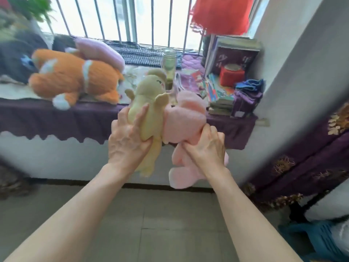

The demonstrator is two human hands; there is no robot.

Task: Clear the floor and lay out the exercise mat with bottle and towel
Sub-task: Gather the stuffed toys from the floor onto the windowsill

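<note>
Gripping yellow plush (146, 110) | left hand (128, 142); pink plush (186, 118) | right hand (207, 148)

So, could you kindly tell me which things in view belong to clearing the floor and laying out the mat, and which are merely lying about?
Part of the job:
yellow plush toy, in the left hand
pink plush toy, in the right hand
glass bottle on the ledge

Just lying about:
orange plush toy
books
red box
red cloth
</note>
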